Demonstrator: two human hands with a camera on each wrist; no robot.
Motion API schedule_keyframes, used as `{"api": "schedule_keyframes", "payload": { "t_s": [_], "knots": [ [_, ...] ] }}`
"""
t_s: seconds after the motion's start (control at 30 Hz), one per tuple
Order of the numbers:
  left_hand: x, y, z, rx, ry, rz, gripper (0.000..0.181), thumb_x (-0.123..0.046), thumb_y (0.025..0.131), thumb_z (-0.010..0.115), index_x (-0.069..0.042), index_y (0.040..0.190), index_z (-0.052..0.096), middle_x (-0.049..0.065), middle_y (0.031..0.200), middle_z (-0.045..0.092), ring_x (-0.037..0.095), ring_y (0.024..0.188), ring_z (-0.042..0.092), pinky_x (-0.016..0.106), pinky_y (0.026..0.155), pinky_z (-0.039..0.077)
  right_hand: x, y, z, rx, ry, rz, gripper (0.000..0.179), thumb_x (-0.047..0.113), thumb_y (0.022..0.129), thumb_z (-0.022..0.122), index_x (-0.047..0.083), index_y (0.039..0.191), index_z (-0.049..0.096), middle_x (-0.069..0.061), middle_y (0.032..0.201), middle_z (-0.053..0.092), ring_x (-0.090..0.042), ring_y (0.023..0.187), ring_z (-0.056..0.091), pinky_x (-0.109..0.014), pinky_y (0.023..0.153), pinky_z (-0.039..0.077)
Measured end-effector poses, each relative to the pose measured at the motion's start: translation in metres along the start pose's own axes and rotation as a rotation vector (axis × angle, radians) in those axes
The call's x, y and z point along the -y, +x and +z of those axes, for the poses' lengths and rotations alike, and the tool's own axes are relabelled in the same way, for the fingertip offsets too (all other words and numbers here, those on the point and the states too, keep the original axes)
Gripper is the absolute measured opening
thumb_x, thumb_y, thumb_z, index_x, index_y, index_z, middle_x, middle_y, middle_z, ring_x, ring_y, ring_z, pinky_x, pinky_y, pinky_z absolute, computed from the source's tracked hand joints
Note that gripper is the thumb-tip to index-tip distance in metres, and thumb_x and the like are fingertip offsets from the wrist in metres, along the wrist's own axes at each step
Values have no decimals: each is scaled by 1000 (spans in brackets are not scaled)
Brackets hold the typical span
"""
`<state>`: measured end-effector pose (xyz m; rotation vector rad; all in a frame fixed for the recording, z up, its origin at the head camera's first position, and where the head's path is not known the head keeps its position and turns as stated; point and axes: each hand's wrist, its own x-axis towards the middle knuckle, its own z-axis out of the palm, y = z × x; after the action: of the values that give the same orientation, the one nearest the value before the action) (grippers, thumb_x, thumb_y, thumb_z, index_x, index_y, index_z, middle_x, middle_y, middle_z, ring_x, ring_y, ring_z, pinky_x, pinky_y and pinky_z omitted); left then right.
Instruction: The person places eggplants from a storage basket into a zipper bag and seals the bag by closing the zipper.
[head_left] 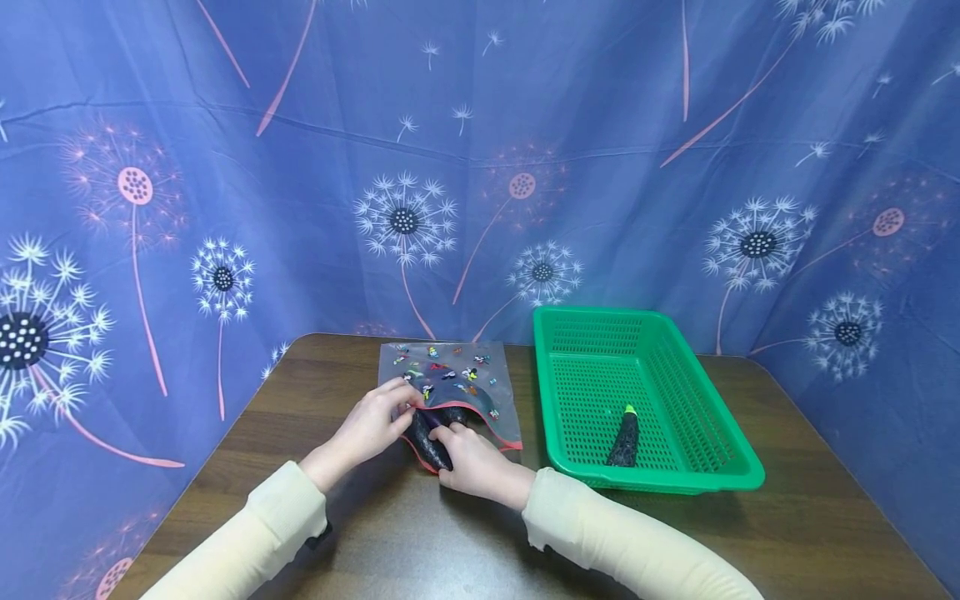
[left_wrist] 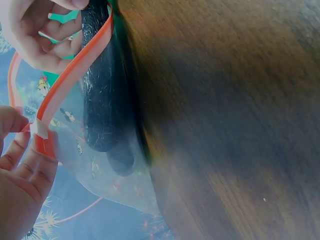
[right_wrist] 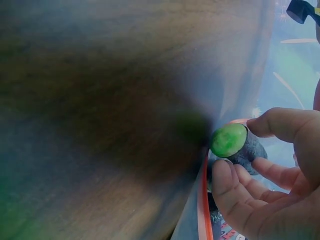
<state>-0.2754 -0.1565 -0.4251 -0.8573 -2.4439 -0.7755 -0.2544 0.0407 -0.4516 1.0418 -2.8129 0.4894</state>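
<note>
A clear zip bag (head_left: 450, 367) with small cartoon prints and a red zip edge lies on the table, its mouth parted. My left hand (head_left: 378, 419) pinches that edge near a pale slider (left_wrist: 39, 129). In my right hand (head_left: 480, 465), thumb and fingers hold a long, dark, eggplant-like vegetable (head_left: 427, 446) near its green end (right_wrist: 229, 140). The vegetable reaches through the mouth into the bag. Another dark piece (head_left: 453, 414) shows inside, partly hidden by the bag and my hand.
A green perforated basket (head_left: 648, 479) stands to the right on the wooden table (head_left: 390, 542). One dark vegetable (head_left: 624, 440) with a light green tip lies in it. Behind hangs a blue dandelion-patterned cloth (head_left: 465, 100).
</note>
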Motion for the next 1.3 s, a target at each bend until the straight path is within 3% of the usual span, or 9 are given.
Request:
{"api": "schedule_keyframes", "payload": {
  "t_s": [0.53,0.8,1.07,1.3],
  "knots": [
    [1,0,2,-9,16,5,24,3,76,64,-18,87,66,-11,88,58,9,72,55,23,63,45,-3,-20,-5,70,44,13,51,15,72,75,13,118,56,-2,94,57,-8,74,52,-21,59,45],
    [1,1,0,-16,19,20,24,3,76,63,-18,87,66,-11,86,58,9,70,55,23,61,44,-5,-24,-2,77,37,9,52,16,71,76,14,119,55,-3,100,59,-8,80,55,-22,65,48],
    [1,0,0,-21,15,25,24,3,76,64,-19,87,65,-10,85,57,10,69,54,22,60,43,-5,-27,1,67,43,-32,54,6,69,75,12,118,53,-7,101,60,-11,84,58,-23,66,49],
    [2,0,1,13,7,-8,24,2,77,63,-19,88,65,-11,85,56,10,69,54,22,60,43,-5,-27,4,49,29,-71,54,5,68,75,11,117,53,-9,103,60,-14,88,60,-25,68,51]
  ]
}}
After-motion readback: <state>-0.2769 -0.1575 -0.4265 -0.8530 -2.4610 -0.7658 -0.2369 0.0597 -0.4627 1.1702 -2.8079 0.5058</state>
